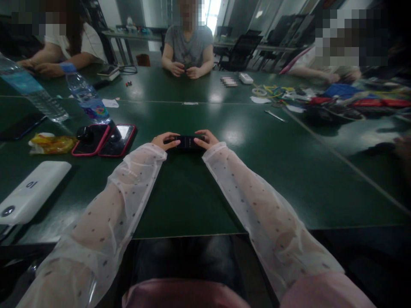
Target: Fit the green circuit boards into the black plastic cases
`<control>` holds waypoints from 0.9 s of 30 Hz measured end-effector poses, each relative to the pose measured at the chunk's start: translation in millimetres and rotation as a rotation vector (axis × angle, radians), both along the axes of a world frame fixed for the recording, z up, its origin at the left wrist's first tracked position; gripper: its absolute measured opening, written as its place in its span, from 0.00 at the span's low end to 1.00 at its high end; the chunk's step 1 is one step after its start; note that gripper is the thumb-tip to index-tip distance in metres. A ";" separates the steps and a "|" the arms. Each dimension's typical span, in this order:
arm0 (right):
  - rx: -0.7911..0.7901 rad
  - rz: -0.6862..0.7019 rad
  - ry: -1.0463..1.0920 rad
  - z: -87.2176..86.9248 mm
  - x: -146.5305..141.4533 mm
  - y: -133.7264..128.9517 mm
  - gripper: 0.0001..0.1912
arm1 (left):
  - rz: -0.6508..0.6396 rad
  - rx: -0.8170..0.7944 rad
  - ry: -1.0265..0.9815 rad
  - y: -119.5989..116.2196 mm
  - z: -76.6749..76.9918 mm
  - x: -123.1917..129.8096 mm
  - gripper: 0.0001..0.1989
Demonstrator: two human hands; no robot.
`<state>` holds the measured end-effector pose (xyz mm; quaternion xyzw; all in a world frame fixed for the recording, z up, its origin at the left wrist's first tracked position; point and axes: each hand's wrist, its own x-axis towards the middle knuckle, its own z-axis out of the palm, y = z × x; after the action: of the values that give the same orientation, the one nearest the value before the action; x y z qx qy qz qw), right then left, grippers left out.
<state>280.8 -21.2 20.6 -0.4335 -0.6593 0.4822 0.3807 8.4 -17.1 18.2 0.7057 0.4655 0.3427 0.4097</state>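
Observation:
A dark smartphone [186, 143] is held sideways between my two hands, just over the green table [192, 192]. My left hand [165, 141] grips its left end, thumb on the front and fingers along the far edge. At the other end my right hand [207, 140] holds it the same way. Faint light lines show on the screen, too small to read. Both forearms wear sheer white sleeves with dark dots.
On the left lie phones in pink-edged cases [117, 140], a yellow plastic packet [53, 143] and a white power bank [35, 188]. Two water bottles [85, 94] stand behind. Tangled cables [279, 92] and a pen [275, 116] lie right. Several people sit around the table.

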 end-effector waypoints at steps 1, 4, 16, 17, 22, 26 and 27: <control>-0.007 0.001 -0.007 1.3 0.4 -0.1 0.39 | -0.003 -0.001 -0.001 0.2 -0.1 -0.4 0.36; -0.036 0.002 -0.007 5.4 1.5 -0.4 0.34 | -0.019 -0.005 0.004 2.1 -2.0 -2.3 0.37; -0.015 -0.037 -0.010 3.2 -2.1 2.6 0.28 | -0.038 -0.010 0.037 -1.1 -0.8 -2.5 0.36; -0.016 -0.043 -0.007 3.1 -2.8 2.5 0.28 | -0.036 -0.006 0.033 -1.6 -0.7 -1.8 0.37; -0.007 -0.074 -0.029 2.9 -7.3 2.3 0.25 | -0.023 0.030 0.015 -2.7 -0.8 0.5 0.40; -0.008 -0.108 -0.090 4.4 -8.6 1.9 0.26 | -0.008 0.036 0.043 -1.7 -0.7 -0.4 0.43; -0.004 -0.110 -0.109 5.1 -8.3 1.5 0.26 | -0.005 0.038 0.053 -1.5 -0.5 -0.7 0.43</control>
<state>272.5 -19.7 25.8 -0.4953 -0.6532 0.4378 0.3691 7.7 -18.5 17.7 0.7234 0.4677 0.3316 0.3846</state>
